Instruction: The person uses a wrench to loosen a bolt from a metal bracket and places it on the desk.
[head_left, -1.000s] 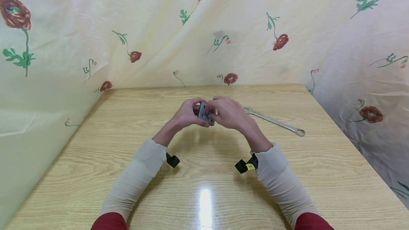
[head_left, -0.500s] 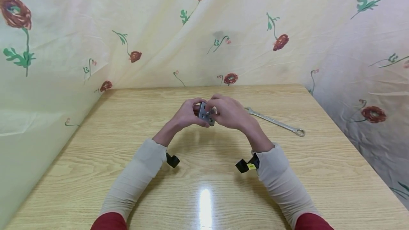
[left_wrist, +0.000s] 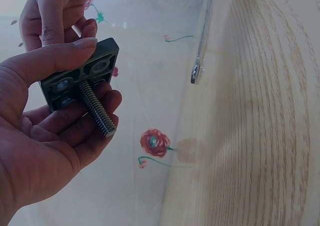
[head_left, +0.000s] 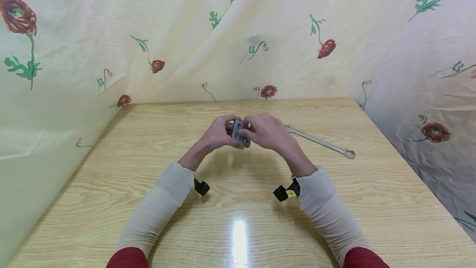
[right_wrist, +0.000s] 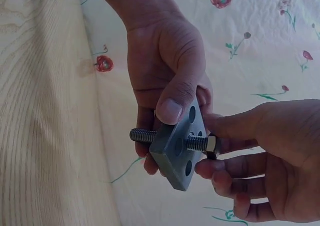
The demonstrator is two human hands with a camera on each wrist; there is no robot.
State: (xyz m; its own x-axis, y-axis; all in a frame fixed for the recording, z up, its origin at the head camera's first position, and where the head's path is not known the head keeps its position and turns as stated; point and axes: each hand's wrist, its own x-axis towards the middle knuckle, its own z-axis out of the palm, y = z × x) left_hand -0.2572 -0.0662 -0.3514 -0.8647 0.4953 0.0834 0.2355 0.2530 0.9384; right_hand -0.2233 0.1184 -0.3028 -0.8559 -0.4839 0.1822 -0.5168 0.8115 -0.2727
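Observation:
A grey metal plate with several holes (right_wrist: 174, 167) is held up above the table by my left hand (head_left: 218, 132), thumb on one face and fingers behind. A hex bolt (right_wrist: 196, 144) runs through the plate. Its threaded end (left_wrist: 97, 109) sticks out on the left hand's side, and a length of thread also shows between plate and head. My right hand (head_left: 268, 131) pinches the bolt's hex head between thumb and fingers, its other fingers curled loosely below. In the head view the right fingers hide most of the bolt.
A combination wrench (head_left: 321, 141) lies on the wooden table (head_left: 238, 193), right of the hands. A flowered cloth (head_left: 186, 32) hangs behind the table and along both sides. Each wrist wears a small black camera mount.
The right fingers have shifted around the bolt head, with the thumb now across the plate's front. Half a second ago more of the bolt showed. The left hand and plate stay nearly in place.

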